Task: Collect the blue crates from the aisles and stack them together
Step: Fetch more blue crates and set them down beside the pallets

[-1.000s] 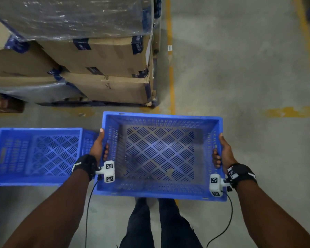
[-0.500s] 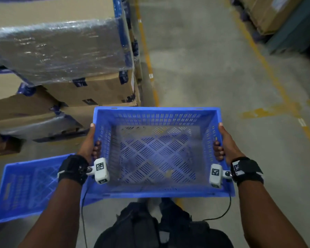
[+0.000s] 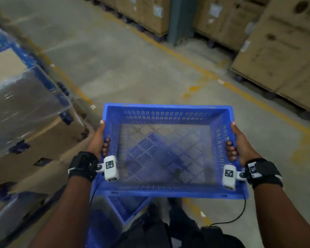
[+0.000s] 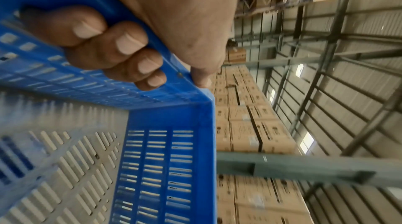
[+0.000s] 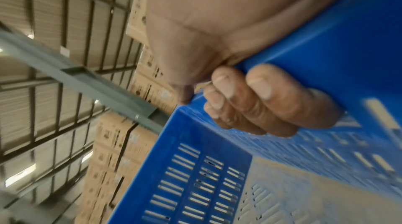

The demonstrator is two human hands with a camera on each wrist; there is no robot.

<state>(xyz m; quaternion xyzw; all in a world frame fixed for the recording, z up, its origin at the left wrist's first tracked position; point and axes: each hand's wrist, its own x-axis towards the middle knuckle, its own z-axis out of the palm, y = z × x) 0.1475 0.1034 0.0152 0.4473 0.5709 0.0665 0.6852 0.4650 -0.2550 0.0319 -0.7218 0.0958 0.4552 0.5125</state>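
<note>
crate: solid blue; side walls are pierced by rows of short vertical slots, the base by slanted slots set in a diamond pattern.
second crate: the same blue with slotted walls, seen at 6 o'clock beneath the first.
floor: grey, marked by yellow lines.
cartons: plain brown, seen at 1 o'clock; those at 9 o'clock are edged with blue tape.
wristbands: black.
wrist cameras: white, each marked by 1 black-and-white square code.
</note>
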